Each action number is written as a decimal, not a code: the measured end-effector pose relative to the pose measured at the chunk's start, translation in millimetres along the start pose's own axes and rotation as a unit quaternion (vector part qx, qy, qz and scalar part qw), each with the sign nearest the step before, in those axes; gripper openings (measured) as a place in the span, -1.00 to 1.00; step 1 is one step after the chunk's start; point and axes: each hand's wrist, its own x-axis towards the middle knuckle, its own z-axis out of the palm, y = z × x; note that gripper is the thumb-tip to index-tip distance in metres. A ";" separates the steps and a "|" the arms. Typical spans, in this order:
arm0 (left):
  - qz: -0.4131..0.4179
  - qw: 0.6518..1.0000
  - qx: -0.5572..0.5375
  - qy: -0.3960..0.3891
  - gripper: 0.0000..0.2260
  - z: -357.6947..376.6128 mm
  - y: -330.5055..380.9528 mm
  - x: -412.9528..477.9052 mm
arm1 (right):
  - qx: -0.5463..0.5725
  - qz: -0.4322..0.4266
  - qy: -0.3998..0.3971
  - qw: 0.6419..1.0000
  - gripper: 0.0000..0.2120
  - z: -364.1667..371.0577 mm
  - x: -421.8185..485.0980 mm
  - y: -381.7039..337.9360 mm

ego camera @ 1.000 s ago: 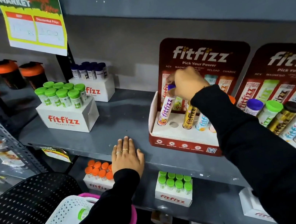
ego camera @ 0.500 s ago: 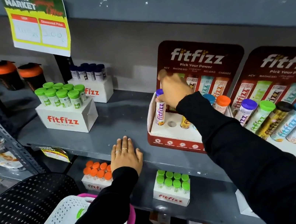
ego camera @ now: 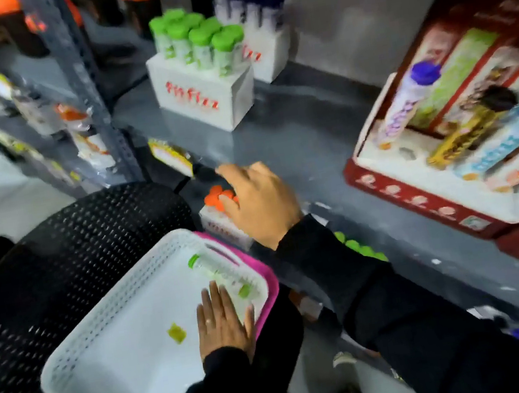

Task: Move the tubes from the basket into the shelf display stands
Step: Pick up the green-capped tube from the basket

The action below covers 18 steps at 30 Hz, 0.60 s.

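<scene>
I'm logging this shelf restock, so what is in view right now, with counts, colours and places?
white basket: one, bottom left, nested in a pink one
green-capped tubes: apparently two, in the basket's far corner
white stand: one, green-capped tubes, grey shelf
red display stand: one, right, holding purple-, black- and blue-capped tubes
black chair back: one, left
left hand: flat, in basket
right hand: empty, above basket

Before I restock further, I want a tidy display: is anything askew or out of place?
One empty hole gapes between the purple-capped tube and gold tube in the red display stand.
</scene>
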 end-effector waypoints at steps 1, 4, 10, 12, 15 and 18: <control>-0.049 0.998 0.006 -0.030 -0.02 14.2 -16.2 -12.1 | -0.001 0.003 -0.058 0.998 -0.70 27.1 -1.1 -3.3; -0.142 0.988 -0.012 -0.062 -0.27 32.7 -40.5 -29.5 | -0.017 0.009 -0.191 0.981 -0.76 100.3 -5.0 -8.6; -0.140 0.981 -0.082 -0.107 -0.40 42.3 -44.2 -23.0 | -0.058 0.077 -0.335 0.937 -0.63 205.9 -17.0 9.4; -0.139 0.982 -0.095 -0.090 -0.43 43.5 -45.3 -23.8 | -0.113 0.076 -0.342 0.930 -0.54 224.1 -20.7 11.8; -0.133 0.982 -0.097 -0.091 -0.43 42.3 -45.2 -27.0 | -0.150 0.069 -0.336 0.927 -0.46 231.0 -23.4 12.7; -0.131 0.981 -0.098 -0.102 -0.43 43.4 -44.7 -21.3 | -0.075 0.084 -0.358 0.927 -0.50 212.4 -18.3 13.3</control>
